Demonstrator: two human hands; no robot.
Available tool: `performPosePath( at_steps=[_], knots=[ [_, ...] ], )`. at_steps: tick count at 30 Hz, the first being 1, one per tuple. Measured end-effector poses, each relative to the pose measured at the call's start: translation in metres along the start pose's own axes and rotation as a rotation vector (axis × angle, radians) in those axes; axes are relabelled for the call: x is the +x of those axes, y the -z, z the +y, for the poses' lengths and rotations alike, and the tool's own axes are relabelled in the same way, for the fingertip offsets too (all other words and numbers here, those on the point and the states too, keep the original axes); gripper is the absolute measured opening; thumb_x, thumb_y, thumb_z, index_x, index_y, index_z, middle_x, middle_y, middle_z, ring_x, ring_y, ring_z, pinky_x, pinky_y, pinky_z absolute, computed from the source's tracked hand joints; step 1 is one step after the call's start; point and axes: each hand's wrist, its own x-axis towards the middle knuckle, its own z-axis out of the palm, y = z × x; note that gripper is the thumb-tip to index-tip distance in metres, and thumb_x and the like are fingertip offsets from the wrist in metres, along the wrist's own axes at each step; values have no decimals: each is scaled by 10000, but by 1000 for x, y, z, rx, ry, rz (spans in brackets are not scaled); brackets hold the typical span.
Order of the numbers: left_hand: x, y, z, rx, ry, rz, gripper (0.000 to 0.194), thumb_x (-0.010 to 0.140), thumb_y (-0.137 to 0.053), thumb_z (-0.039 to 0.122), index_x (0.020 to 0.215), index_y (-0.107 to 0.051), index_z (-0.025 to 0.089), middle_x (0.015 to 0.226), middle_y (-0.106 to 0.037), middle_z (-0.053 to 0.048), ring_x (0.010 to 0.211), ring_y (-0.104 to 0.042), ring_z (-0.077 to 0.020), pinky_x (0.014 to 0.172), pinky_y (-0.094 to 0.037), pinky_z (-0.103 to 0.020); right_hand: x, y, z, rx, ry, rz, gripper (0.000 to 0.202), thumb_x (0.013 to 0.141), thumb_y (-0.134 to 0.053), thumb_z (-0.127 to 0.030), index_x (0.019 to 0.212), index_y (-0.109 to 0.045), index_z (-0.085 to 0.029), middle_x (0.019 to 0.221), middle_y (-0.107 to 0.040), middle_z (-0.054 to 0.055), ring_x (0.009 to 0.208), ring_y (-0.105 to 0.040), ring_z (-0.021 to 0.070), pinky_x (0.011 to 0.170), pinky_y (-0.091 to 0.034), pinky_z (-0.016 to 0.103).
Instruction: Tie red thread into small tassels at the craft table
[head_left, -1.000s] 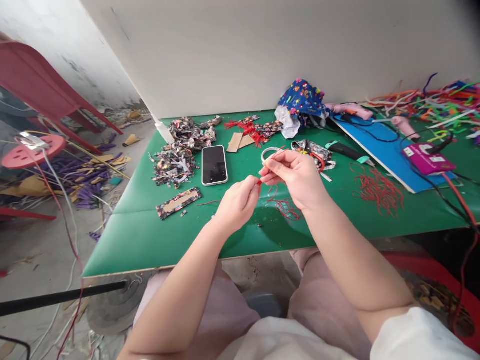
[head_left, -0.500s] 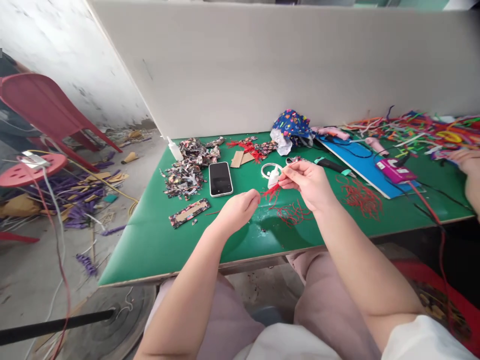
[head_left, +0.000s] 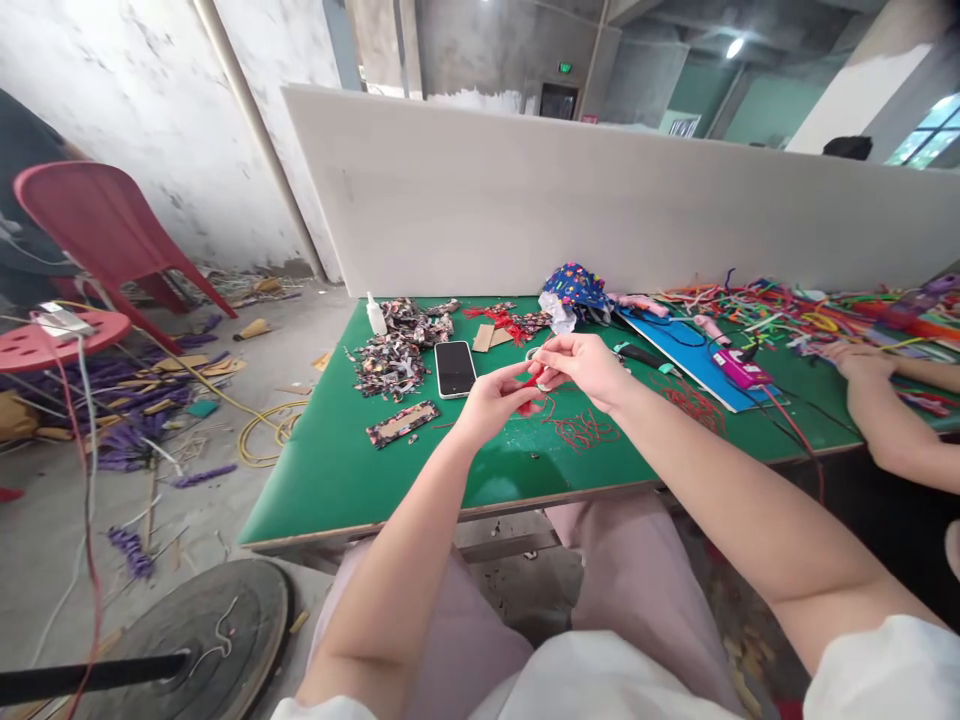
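Observation:
Over the green table, my left hand (head_left: 499,398) and my right hand (head_left: 574,368) meet, both pinching a small red tassel (head_left: 534,392) between their fingertips. Fingers cover part of it. Loose red cords (head_left: 585,430) lie just beyond and to the right. A phone (head_left: 455,369) lies left of the hands, with a floral-covered strip (head_left: 403,424) nearer the front. Dark patterned scraps (head_left: 390,365) are heaped behind, beside a small white bottle (head_left: 376,315). Cardboard pieces (head_left: 491,338) and more red tassels (head_left: 506,322) lie at the back.
A blue patterned cloth bundle (head_left: 576,290), blue board (head_left: 682,355) and magenta device (head_left: 741,368) with cables occupy the right side. Colourful strips (head_left: 795,310) lie beyond, near another person's hand (head_left: 859,360). A white partition (head_left: 562,200) stands behind; a red chair (head_left: 112,230) is left.
My left hand has moved up and right to the red tassel, joining my right hand. The camera view has tilted up and shifted, showing more of the room and the other person's arms.

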Motion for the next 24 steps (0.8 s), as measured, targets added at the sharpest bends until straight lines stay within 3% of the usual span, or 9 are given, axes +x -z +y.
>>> performPosePath(
  at_steps=[4, 7, 11, 13, 20, 24],
  knots=[
    [1, 6, -3, 37, -22, -8, 350, 705, -664, 350, 986, -668, 141, 733, -689, -42, 628, -620, -128, 626, -489, -265, 4, 4, -7, -89, 62, 62, 209, 694, -680, -347, 734, -625, -150, 783, -691, 57, 549, -591, 90, 410, -423, 176],
    [1, 10, -7, 112, -35, -43, 343, 704, -662, 365, 976, -677, 157, 808, -705, -56, 736, -644, -169, 687, -490, -287, 7, 4, -7, -179, 100, 91, 211, 705, -664, -366, 727, -648, -157, 783, -686, 64, 536, -539, 92, 407, -370, 204],
    [1, 13, -3, 119, -83, -4, 464, 678, -690, 367, 1105, -625, 197, 1178, -624, -91, 1088, -569, -237, 894, -441, -331, 10, 1, -4, -265, 200, 139, 185, 680, -686, -358, 698, -668, -175, 783, -655, 47, 681, -568, 137, 628, -452, 294],
    [-1, 12, 4, 84, -142, 68, 456, 709, -662, 379, 1125, -614, 201, 1229, -591, -88, 1147, -530, -228, 945, -406, -327, 12, -1, -3, -277, 255, 135, 167, 673, -690, -339, 674, -663, -174, 820, -642, 45, 795, -579, 160, 758, -446, 335],
    [-1, 5, 9, -53, -201, 264, 311, 692, -677, 378, 921, -704, 169, 952, -715, -54, 923, -633, -198, 851, -451, -312, 16, -21, 3, -267, 283, 24, 160, 677, -672, -318, 650, -657, -160, 877, -623, 47, 834, -559, 164, 762, -430, 342],
    [-1, 7, 4, -65, -193, 279, 244, 687, -683, 372, 803, -720, 161, 793, -727, -41, 813, -646, -179, 809, -464, -303, 16, -28, 4, -203, 232, 5, 165, 673, -667, -324, 650, -655, -161, 860, -622, 40, 730, -557, 134, 699, -445, 322]
  ],
)
